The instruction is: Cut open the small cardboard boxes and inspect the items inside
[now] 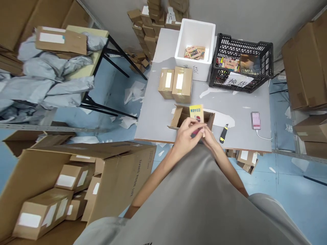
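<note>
A small yellow booklet (196,111) with a cartoon figure on its cover is held up between my two hands. My left hand (188,132) closes over its lower left side, fingers bent across the front. On the lower right, my right hand (208,136) grips the booklet's edge, its fingers partly hidden. Just behind and below the booklet stands an opened cardboard box (176,117) with its flaps spread; its inside is dark and mostly blocked by my hands. A yellow and black box cutter (224,133) lies on the table, right of my right hand.
On the grey table (245,98) stand two taped cartons (182,97), a white foam box (195,30) and a black crate (241,80), both containing booklets. A phone (255,120) lies at right. A large carton (122,177) of parcels stands at left, near a rack of grey bags (25,86).
</note>
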The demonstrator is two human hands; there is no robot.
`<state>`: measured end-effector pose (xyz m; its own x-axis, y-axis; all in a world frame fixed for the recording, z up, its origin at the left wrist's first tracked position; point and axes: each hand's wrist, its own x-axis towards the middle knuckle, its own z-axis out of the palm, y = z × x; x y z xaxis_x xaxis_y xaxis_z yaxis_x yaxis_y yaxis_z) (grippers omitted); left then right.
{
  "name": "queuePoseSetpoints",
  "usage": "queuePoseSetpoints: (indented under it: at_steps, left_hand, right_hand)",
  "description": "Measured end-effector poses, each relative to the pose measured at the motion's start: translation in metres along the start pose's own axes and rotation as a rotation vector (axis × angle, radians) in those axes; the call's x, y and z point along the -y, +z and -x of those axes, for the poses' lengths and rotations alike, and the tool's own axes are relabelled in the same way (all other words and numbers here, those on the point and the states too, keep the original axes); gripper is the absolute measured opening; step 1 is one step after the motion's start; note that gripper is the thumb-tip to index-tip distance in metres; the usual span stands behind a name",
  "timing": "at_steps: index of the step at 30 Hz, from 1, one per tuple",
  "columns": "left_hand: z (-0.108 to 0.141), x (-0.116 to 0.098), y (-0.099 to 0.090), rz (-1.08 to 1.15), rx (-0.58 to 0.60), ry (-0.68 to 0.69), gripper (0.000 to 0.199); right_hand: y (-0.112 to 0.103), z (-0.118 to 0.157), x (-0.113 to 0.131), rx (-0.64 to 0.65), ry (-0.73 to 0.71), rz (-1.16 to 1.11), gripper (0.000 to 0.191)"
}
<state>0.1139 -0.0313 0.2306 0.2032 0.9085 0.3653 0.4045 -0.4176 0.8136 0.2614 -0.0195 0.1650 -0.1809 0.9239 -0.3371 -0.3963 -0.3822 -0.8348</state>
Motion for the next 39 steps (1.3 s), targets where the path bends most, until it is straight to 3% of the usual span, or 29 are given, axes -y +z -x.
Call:
queuePoseSetpoints:
  at_steps: [4, 9, 12, 15, 18, 20, 22, 24, 27, 30, 33, 35, 39]
  left_hand:
    - [0.003, -0.012, 0.02, -0.218, 0.088, 0.054, 0.027]
    - [0.005, -0.016, 0.025, -0.248, 0.048, -0.018, 0.024]
    - [0.004, -0.014, 0.02, -0.139, -0.035, -0.097, 0.037]
    - [0.003, -0.005, 0.011, -0.016, -0.12, -0.202, 0.044]
    - [0.005, 0.016, 0.004, 0.118, -0.198, -0.36, 0.041]
    - [0.006, 0.035, 0.003, 0.27, -0.213, -0.485, 0.042]
    - [0.007, 0.052, 0.004, 0.449, -0.204, -0.596, 0.044]
    - [0.007, 0.062, 0.007, 0.631, -0.197, -0.691, 0.049]
    - [0.005, 0.065, 0.013, 0.859, -0.199, -0.785, 0.059]
    - [0.004, 0.063, 0.017, 0.935, -0.189, -0.806, 0.063]
    - [0.007, 0.067, 0.016, 0.857, -0.191, -0.806, 0.06]
    - [0.01, 0.074, 0.015, 0.75, -0.209, -0.794, 0.057]
    - [0.019, 0.087, 0.012, 0.571, -0.214, -0.764, 0.058]
  right_hand:
    - [0.003, 0.0, -0.012, -0.035, 0.177, -0.297, 0.051]
    - [0.006, 0.001, -0.007, -0.08, 0.165, -0.356, 0.033]
    - [0.006, -0.001, 0.001, -0.087, 0.097, -0.286, 0.035]
    - [0.002, -0.002, 0.01, -0.129, 0.012, -0.119, 0.049]
    - [0.0, 0.004, 0.02, -0.273, -0.152, 0.072, 0.059]
    - [0.006, 0.012, 0.025, -0.328, -0.294, 0.224, 0.054]
    - [0.016, 0.022, 0.026, -0.271, -0.398, 0.408, 0.042]
    - [0.028, 0.031, 0.021, -0.117, -0.469, 0.601, 0.032]
    - [0.04, 0.039, 0.009, 0.085, -0.553, 0.841, 0.032]
    - [0.04, 0.039, 0.003, 0.11, -0.599, 0.917, 0.035]
    - [0.032, 0.032, 0.007, 0.06, -0.568, 0.815, 0.029]
    - [0.023, 0.024, 0.01, -0.022, -0.472, 0.675, 0.027]
    - [0.003, 0.008, 0.002, -0.178, -0.197, 0.324, 0.051]
